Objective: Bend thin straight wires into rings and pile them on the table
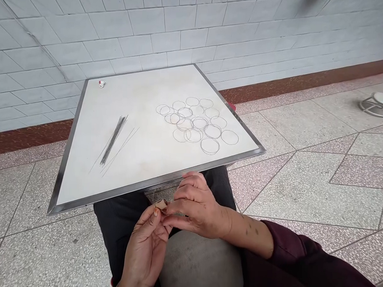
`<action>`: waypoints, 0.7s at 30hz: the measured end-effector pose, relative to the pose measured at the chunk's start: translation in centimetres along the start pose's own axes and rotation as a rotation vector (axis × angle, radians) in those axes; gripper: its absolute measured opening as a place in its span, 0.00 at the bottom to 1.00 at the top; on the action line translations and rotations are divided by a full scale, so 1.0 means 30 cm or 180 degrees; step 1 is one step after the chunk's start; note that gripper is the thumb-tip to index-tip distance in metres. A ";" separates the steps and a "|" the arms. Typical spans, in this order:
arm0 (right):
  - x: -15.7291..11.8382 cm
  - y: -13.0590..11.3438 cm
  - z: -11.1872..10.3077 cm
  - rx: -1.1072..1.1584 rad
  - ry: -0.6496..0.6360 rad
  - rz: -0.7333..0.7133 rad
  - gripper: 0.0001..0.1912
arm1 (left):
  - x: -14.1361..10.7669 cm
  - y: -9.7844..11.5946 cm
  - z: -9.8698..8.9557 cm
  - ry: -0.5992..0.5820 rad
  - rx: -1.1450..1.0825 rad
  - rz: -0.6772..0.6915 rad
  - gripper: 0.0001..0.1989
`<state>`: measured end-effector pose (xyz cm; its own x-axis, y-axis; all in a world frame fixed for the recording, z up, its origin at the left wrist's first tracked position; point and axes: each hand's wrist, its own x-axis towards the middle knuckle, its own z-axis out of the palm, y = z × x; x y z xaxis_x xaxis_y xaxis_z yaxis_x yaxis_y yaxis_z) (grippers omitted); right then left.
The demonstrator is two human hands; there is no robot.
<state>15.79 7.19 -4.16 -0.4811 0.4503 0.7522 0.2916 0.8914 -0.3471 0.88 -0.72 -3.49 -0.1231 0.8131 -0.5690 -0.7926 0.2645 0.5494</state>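
Below the table's front edge, my left hand (148, 246) pinches a thin wire (153, 194) bent into a curve, its thumb and forefinger closed together. My right hand (197, 204) meets it from the right, thumb and forefinger closed at the wire, the other fingers curled. A small tan piece (162, 204) shows between the fingertips of both hands. On the white table (149, 87) lies a bundle of straight thin wires (112, 140) at the left, with a few loose ones beside it. Many thin wire rings (210, 146) lie overlapping at the right.
A small white and red object (102, 84) sits at the table's far left corner. The table has a metal edge (114, 197). Behind stands a white tiled wall (170, 38). A white stool (378, 104) is on the floor at the far right.
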 end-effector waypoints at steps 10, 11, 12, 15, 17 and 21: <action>0.010 -0.022 0.021 0.0197 0.0201 0.0350 0.06 | 0.009 0.007 0.008 0.0045 -0.0078 0.0011 0.12; 0.013 -0.025 0.020 0.0223 0.0220 0.0376 0.05 | 0.010 0.008 0.009 0.0057 -0.0069 0.0016 0.13; 0.017 -0.028 0.020 0.0248 0.0233 0.0390 0.04 | 0.011 0.008 0.009 0.0063 -0.0061 0.0022 0.13; 0.022 -0.030 0.022 0.0295 0.0280 0.0395 0.03 | 0.011 0.007 0.012 0.0048 -0.0030 0.0036 0.12; 0.020 -0.026 0.026 0.0319 0.0305 0.0397 0.04 | 0.008 0.007 0.016 0.0023 -0.0017 0.0023 0.11; 0.016 -0.017 0.032 0.0430 0.0293 0.0412 0.03 | 0.004 0.007 0.022 -0.0093 -0.0058 0.0018 0.11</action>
<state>14.63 7.00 -4.17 -0.3674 0.5604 0.7423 0.2295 0.8280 -0.5116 1.09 -0.22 -3.06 -0.1103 0.8295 -0.5475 -0.8026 0.2506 0.5413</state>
